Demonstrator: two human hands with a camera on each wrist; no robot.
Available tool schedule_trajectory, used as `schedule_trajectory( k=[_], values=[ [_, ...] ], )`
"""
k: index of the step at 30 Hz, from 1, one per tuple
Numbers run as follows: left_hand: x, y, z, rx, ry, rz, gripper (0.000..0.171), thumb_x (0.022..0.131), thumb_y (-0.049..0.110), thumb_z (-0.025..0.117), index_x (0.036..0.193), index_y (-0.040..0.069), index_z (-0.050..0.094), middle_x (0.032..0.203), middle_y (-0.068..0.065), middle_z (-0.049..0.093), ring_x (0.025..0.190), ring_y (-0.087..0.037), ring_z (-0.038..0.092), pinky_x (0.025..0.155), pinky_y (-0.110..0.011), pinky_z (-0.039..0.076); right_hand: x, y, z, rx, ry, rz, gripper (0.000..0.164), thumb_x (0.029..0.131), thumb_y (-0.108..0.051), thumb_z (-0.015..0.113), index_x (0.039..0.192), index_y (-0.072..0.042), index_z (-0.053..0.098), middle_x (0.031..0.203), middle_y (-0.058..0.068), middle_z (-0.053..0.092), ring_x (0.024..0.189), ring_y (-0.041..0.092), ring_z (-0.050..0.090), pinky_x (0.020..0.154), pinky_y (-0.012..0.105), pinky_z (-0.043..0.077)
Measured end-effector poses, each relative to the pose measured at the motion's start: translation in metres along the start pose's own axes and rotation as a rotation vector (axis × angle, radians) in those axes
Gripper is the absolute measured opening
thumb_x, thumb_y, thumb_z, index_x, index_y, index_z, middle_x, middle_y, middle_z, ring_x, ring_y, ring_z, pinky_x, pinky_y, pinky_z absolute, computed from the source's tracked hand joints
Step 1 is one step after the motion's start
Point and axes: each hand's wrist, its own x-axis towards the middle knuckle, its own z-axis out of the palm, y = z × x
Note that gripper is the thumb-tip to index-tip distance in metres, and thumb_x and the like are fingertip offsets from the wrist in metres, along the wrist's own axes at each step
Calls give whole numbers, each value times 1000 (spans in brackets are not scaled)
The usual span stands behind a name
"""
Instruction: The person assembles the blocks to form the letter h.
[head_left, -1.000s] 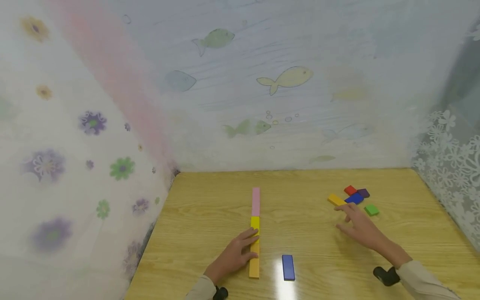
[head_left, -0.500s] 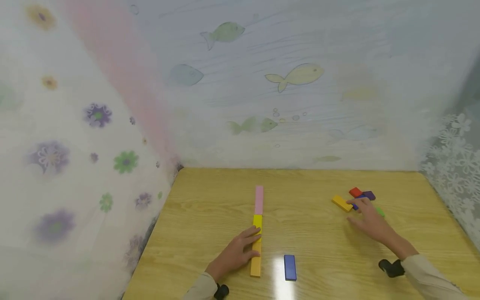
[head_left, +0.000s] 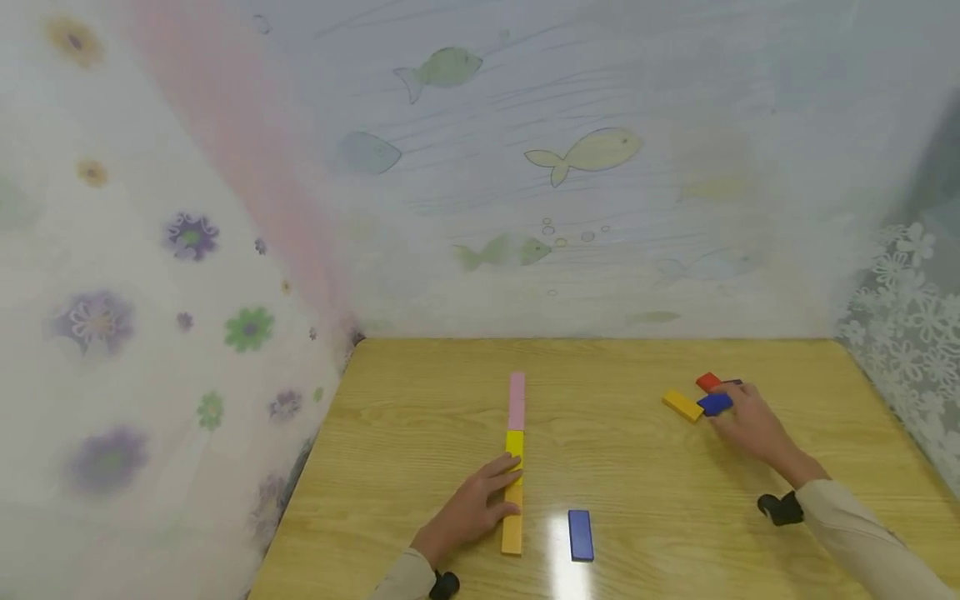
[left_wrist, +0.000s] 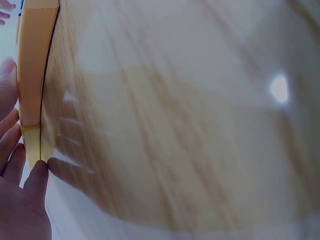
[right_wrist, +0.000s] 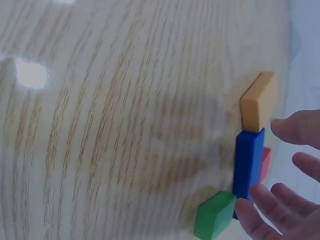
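Note:
My left hand (head_left: 471,504) rests along a straight row of flat blocks, fingertips on the yellow block (head_left: 513,442) and thumb at the orange block (head_left: 512,537). At the row's far end lies a pink block (head_left: 517,400). In the left wrist view the fingers lie straight against the yellow block (left_wrist: 32,145). My right hand (head_left: 753,429) is over a small group, fingers spread around a blue block (head_left: 715,404), with no block gripped. Its fingertips are close to the blue block (right_wrist: 248,162) and a green block (right_wrist: 215,215); the hand hides the green one from the head view.
Another orange block (head_left: 682,406) touches the blue one's left end. Behind are a red block (head_left: 708,382) and a mostly hidden purple block (head_left: 732,382). A separate blue block (head_left: 581,535) lies right of the row. A painted wall (head_left: 435,308) closes off the table's far edge.
My right hand has moved right and away from the person, from beside the orange block to over the blue, purple and green ones. The left hand has stayed on the row.

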Motion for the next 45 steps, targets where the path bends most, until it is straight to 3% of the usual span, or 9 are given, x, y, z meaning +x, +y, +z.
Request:
schedule_trajectory(
  k=[5, 14, 28, 37, 45],
  values=[
    [2, -1, 2, -1, 5, 19, 55, 90, 33, 62, 135, 4, 51, 148, -6, 37, 138, -25, 30, 109, -41, 32, 2, 11, -1, -19, -34, 33, 54, 85, -12, 68, 122, 17, 44, 116, 47, 35, 90, 52, 51, 68, 59, 48],
    [1, -2, 2, -3, -2, 15, 55, 91, 34, 62, 136, 4, 51, 149, -5, 36, 138, -25, 29, 110, -41, 31, 5, 19, 5, -21, -43, 60, 53, 84, -15, 68, 120, 17, 46, 116, 46, 34, 95, 55, 48, 76, 65, 44],
    [0, 1, 0, -10, 3, 3, 55, 90, 33, 63, 135, 4, 51, 148, -6, 37, 138, -25, 30, 109, -42, 32, 14, 25, 12, -67, -28, 115, 55, 81, -26, 71, 112, 14, 50, 109, 40, 44, 93, 49, 50, 75, 62, 47],
    [0, 0, 0, -26, -12, -10, 56, 90, 35, 62, 136, 4, 51, 149, -4, 36, 139, -24, 29, 109, -41, 32, 15, 26, 10, -21, -19, 129, 51, 80, -17, 70, 114, 16, 49, 113, 40, 43, 95, 51, 50, 80, 64, 47],
    [0, 2, -1, -41, -16, -8, 56, 90, 34, 62, 135, 2, 51, 149, -6, 37, 138, -26, 29, 109, -42, 31, 9, 22, 3, 45, 9, 98, 52, 78, -14, 72, 113, 17, 49, 113, 39, 42, 91, 49, 52, 75, 59, 50]
  ],
)
